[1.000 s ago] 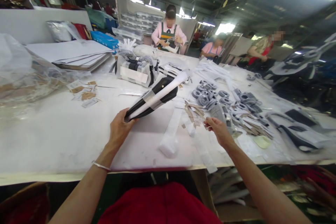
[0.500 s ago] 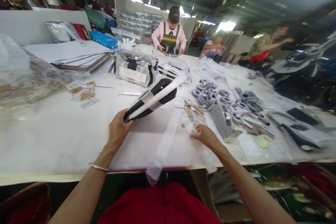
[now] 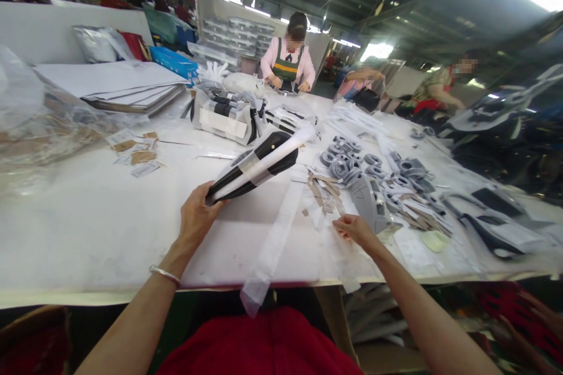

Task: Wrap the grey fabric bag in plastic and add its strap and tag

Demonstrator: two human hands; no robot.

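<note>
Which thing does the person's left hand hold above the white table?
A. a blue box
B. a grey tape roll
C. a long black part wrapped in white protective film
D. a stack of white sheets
C: the left hand grips the near end of the long black part, which is partly wrapped in white film and lifted off the table, while the right hand rests apart from it.

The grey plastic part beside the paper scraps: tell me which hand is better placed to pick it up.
Right. The right hand lies on the table just beside the grey plastic part, apparently free, while the left hand is farther off and grips the black-and-white wrapped piece.
</note>
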